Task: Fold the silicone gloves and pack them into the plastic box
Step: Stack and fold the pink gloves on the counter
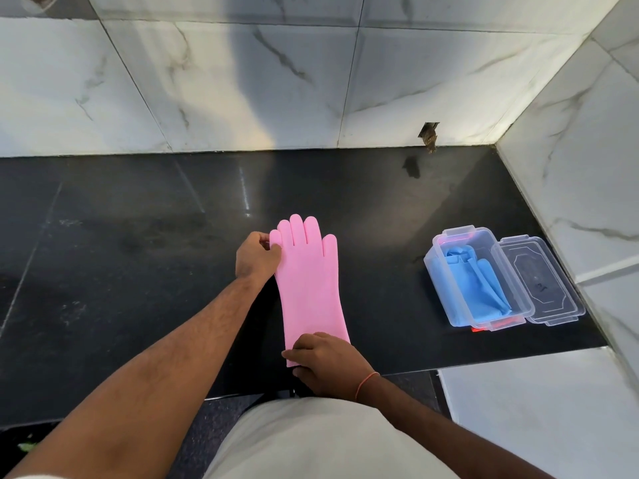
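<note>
On a black stone counter (138, 271) backed by white marble tiles (207, 81), a pink glove (311, 288) is pinched by the left hand (256, 255) at its little finger and by the right hand (328, 363) at its cuff.

We reach forward with both bare forearms. Our left hand (256, 254) sits farther out, fingers curled, pinching the glove's (310, 285) finger end. Our right hand (325, 363) lies nearer our body, fingers bent, gripping the cuff; a thin orange band (366, 383) circles its wrist.

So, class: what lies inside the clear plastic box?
Folded blue gloves fill the plastic box. Something red shows at its near end; what lies beneath the gloves is covered.
</note>
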Demonstrator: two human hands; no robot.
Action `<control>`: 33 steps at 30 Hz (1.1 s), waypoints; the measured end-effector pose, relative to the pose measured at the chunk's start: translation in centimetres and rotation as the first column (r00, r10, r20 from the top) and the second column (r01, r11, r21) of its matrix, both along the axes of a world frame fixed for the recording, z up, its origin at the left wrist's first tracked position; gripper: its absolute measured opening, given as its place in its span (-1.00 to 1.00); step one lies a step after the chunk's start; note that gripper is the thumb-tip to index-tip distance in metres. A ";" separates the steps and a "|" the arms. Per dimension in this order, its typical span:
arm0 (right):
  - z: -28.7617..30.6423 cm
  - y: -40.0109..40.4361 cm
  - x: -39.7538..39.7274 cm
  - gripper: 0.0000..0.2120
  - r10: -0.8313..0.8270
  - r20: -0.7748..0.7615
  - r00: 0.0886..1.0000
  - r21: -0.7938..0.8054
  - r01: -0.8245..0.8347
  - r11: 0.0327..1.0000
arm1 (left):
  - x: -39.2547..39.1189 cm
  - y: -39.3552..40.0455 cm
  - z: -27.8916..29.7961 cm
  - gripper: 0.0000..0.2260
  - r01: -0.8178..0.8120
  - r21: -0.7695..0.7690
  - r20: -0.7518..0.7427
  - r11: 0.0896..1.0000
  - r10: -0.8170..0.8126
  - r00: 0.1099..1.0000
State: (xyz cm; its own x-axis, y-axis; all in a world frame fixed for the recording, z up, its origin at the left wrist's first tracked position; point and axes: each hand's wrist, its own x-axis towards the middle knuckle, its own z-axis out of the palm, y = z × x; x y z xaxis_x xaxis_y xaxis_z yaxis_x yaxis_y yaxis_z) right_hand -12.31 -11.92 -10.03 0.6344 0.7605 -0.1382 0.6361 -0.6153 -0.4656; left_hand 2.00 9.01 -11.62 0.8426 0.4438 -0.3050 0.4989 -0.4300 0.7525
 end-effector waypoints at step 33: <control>0.4 -6.6 0.4 -0.75 -0.663 -0.572 0.483 -0.027 0.796 0.604 | -20.5 -1.6 0.7 -0.62 0.437 -0.118 0.064 0.892 -0.432 0.900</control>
State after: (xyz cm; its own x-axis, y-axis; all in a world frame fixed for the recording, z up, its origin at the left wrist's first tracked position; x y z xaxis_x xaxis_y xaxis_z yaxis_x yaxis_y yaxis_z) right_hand -11.94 -18.51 -9.61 0.8619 0.1004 -0.4970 -0.3519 -0.5873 -0.7289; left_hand -18.48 7.38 -10.95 0.9537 -0.0094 -0.3006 0.2563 -0.4977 0.8286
